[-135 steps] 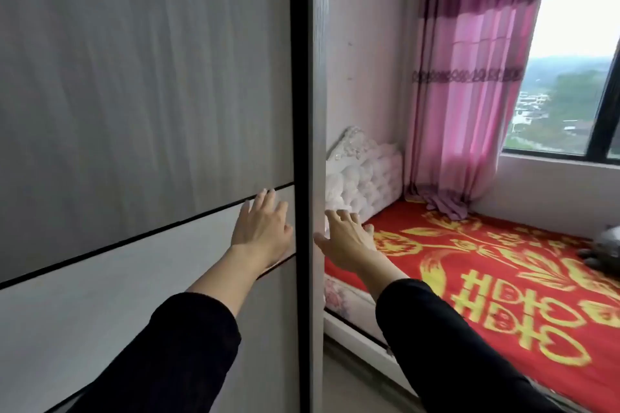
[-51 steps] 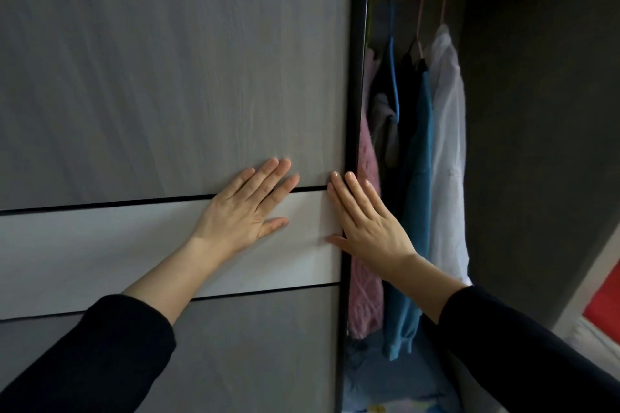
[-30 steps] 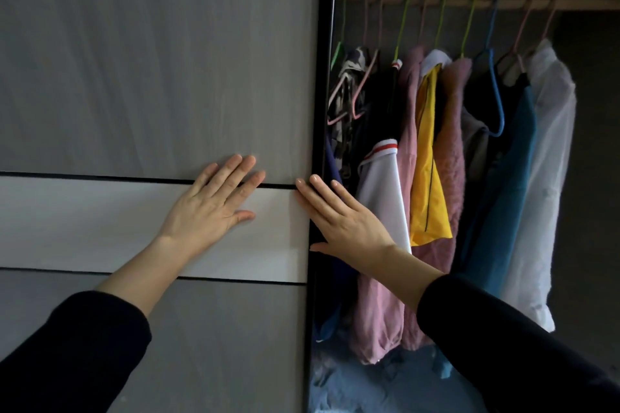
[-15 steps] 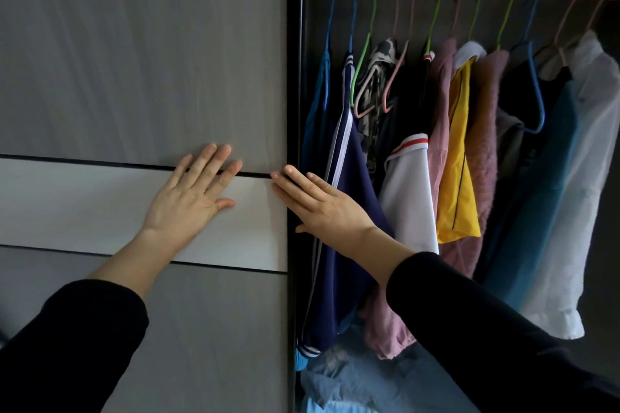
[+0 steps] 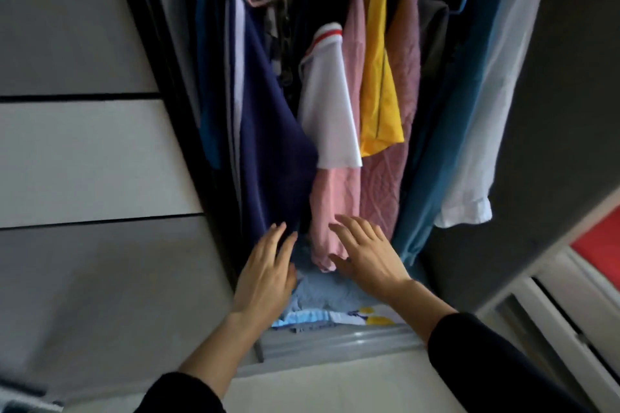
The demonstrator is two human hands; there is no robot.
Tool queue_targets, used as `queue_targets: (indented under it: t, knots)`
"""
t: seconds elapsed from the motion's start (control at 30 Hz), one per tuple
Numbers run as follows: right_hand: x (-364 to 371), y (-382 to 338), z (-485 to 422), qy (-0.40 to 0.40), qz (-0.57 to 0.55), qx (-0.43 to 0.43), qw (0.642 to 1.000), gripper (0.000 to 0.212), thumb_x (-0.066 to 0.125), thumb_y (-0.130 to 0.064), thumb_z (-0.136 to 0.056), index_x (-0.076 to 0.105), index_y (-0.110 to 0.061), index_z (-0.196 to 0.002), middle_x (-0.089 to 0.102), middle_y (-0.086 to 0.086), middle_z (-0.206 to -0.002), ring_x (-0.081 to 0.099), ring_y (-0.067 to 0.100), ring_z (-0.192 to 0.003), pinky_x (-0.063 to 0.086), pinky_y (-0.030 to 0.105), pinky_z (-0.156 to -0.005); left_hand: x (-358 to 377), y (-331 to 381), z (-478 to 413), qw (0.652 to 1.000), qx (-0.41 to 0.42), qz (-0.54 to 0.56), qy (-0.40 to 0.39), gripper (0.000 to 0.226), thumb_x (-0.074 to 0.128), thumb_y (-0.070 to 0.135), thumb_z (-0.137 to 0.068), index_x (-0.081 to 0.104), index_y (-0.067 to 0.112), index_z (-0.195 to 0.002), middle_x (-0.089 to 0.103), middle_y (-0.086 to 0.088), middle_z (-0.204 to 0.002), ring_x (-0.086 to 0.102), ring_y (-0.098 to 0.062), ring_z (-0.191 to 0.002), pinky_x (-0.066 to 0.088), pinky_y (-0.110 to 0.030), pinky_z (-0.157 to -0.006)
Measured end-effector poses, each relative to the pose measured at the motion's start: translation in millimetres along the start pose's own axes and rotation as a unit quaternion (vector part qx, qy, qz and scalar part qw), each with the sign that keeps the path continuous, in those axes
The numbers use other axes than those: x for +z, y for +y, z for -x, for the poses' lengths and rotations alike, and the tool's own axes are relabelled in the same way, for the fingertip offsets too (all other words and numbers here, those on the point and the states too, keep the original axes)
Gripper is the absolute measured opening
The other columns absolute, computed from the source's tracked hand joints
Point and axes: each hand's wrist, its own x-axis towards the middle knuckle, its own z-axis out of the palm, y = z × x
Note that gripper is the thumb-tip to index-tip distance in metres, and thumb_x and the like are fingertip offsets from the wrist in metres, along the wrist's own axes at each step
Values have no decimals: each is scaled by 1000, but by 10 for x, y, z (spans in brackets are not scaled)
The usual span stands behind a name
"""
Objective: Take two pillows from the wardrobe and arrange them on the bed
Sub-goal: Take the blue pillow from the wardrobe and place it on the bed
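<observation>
A dim wardrobe (image 5: pixel 536 111) stands open, its sliding door (image 5: pixel 84 161) pushed to the left of both hands. The left hand (image 5: pixel 265 275) and right hand (image 5: pixel 369 258) reach in side by side, fingers spread, holding nothing. Just beneath and between them lies blue folded bedding (image 5: pixel 328 298); whether it is a pillow is unclear. Hanging clothes (image 5: pixel 335 111) drape down over the fingertips, the pink garment (image 5: pixel 330 211) between the hands.

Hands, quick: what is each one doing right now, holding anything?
Left hand: open, fingers spread, holding nothing, at the foot of the hanging clothes.
Right hand: open, holding nothing, above the light blue bundle.
</observation>
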Motion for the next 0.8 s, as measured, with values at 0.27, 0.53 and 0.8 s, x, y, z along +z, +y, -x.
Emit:
queue_targets:
  t: [0.27,0.53,0.8]
  knots:
    - [1791,1045,1242,-135,5,135,982,48,77,-39,-70,63,-16,-109,67,2,-110,65,24,-98,54,30,-77,2222,385,351,982,-34,94,-158,40,76,9,-65,65,9,-103,65,-11,-112,63,-25,-107,56,-35,-83]
    - [4442,2059,1853,-201,-21,192,960,56,50,-45,-89,39,-17,-136,42,2,-142,37,25,-131,33,36,-104,4858,-313,490,977,-74,34,-198,53,87,14,-56,66,-4,-102,66,-25,-109,65,-37,-100,56,-45,-80]
    - [6189,2973,1531,-126,-76,275,950,77,51,-49,-88,16,-13,-147,17,5,-157,15,21,-143,17,36,-114,6323,-1176,-137,992,-84,-25,-88,83,41,54,-73,48,-10,-125,50,-34,-130,47,-47,-121,41,-59,-99]
